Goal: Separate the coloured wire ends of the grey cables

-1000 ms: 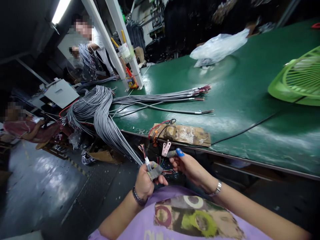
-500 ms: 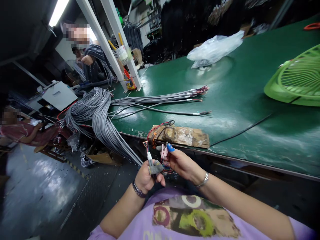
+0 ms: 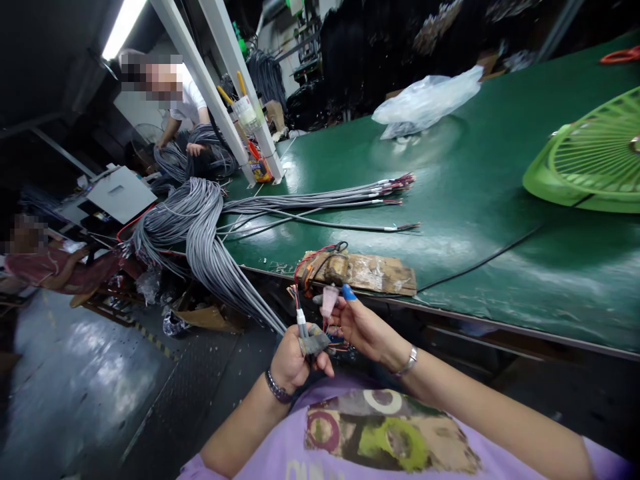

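Observation:
My left hand (image 3: 293, 360) is closed around the end of a grey cable (image 3: 299, 319), with its thin coloured wires sticking up above my fist and grey tape wrapped on a finger. My right hand (image 3: 363, 327), with a blue cot on one fingertip, pinches a small pink-white plastic connector (image 3: 329, 299) just right of those wire ends. Both hands hover below the front edge of the green table (image 3: 500, 200). From my left fist the cable runs up into a thick bundle of grey cables (image 3: 200, 227) draped over the table edge.
A brown taped jig with red wires (image 3: 360, 270) lies at the table edge above my hands. Cut cables (image 3: 340, 197), a plastic bag (image 3: 425, 100) and a green fan grille (image 3: 590, 160) lie on the table. Another person (image 3: 175, 100) handles cables at the back left.
My right hand has brought the connector left and closer to the wire ends in my left hand. The person at the back has bent down over coiled cables.

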Motion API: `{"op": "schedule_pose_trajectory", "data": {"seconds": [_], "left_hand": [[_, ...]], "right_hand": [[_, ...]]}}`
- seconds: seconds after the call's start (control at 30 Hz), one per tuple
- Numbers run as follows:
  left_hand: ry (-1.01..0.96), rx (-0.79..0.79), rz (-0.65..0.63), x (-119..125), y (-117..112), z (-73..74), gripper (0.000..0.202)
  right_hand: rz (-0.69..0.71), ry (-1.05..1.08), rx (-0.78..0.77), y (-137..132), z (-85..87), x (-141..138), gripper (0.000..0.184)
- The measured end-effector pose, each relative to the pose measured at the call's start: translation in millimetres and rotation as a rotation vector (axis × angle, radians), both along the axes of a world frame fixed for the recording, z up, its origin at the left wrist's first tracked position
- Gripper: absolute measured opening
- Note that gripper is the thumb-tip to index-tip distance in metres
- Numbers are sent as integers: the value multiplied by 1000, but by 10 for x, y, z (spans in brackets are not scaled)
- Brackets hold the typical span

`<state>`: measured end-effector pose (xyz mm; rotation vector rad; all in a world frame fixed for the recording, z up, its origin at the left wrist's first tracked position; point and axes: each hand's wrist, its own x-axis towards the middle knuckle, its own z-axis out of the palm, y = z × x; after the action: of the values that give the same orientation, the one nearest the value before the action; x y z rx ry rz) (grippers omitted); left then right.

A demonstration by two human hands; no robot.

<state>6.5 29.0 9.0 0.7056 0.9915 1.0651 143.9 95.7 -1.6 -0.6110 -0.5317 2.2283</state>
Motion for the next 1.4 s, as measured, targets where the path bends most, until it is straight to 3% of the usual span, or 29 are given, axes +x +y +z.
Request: {"op": "schedule_pose_trajectory", "data": {"seconds": [0.1,0.3,0.57,0.77,1.07,1.2,1.4], "left_hand": [[86,47,65,62,-117,57,37],[156,73,207,157,-160,123,39],[126,45,223,162,-44,105,31],[167,38,203,172,-14,61,34],[183,96,232,164,-189,42,32],[188,146,296,193,-222,33,32],[149,160,358,263,-143,59,31]], "right_hand": [[35,4,-8,-9,31,25,36],[-63,-59,129,-36,40,5,28],[-59,-16,16,11,52,-48,34],[-125,-37,19,10,59,-90,36],[-5,5,19,-29,52,-15,34],[-56,-28,66,-35,48,-16,22],[-244,-213,240,-41,-21,-11,33]]}}
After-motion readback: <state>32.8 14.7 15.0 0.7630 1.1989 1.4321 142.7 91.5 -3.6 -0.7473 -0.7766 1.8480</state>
